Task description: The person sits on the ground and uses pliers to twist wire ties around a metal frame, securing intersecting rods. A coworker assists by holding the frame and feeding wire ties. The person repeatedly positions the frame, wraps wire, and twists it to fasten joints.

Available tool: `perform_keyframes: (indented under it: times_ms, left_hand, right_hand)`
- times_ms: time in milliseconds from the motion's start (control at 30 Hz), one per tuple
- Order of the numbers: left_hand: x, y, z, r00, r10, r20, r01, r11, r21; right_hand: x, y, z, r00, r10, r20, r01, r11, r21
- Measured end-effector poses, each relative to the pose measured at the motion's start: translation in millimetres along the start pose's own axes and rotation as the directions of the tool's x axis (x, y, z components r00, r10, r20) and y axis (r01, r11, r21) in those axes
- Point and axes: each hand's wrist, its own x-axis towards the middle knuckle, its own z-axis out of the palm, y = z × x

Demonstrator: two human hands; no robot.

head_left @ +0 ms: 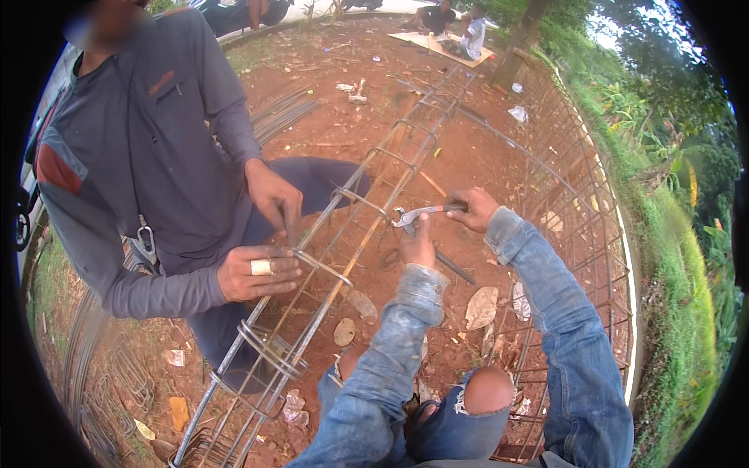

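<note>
Pincers [421,212] with dark handles have their jaws at a crossing on the right side of a long rebar cage [353,257]. My right hand [474,210] is closed round the end of the upper handle. Just left of it, my left hand [419,249] is closed with its thumb up against the pincers. The lower handle [455,267] sticks out past that hand, which seems to grip it; its fingers are partly hidden. Across the cage, a co-worker's hand with a taped finger [261,273] and their other hand [275,199] work at a stirrup [324,267].
Bent stirrups [269,351] are bunched on the cage's near end. Rebar mesh [577,210] stretches along the right, beside a grassy edge [679,312]. Loose bars [285,113] and dry leaves [481,307] lie on red soil. People sit on a mat [468,53] far off.
</note>
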Motion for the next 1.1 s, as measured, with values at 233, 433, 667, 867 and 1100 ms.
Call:
perform_keyframes:
  times_ms: [233,433,667,867,1100]
  left_hand:
    - [1.3,16.2,1.9,0.983,-0.127,0.134,0.149,0.973,-0.177]
    - [-2.8,22.9,15.8,0.99,-0.105,0.099,0.137,0.905,-0.403]
    - [-4.9,23.4,22.1,0.99,-0.085,0.114,0.128,0.881,-0.456]
    - [5.6,22.3,18.5,0.953,-0.019,0.304,0.212,0.759,-0.616]
    - [-10.7,31.3,27.9,0.954,-0.217,0.207,0.299,0.734,-0.61]
  right_hand:
    - [6.8,5.5,-1.0,0.996,-0.053,-0.068,0.053,0.999,0.008]
    - [-4.0,-8.1,-2.0,0.976,-0.109,-0.189,0.098,0.993,-0.062]
    - [-5.7,-3.5,-5.3,0.959,-0.189,-0.21,0.181,0.982,-0.058]
    - [1.7,-14.7,-19.8,0.977,-0.131,-0.168,0.117,0.989,-0.09]
    - [-58.6,-39.6,9.8,0.934,-0.23,-0.274,-0.033,0.707,-0.706]
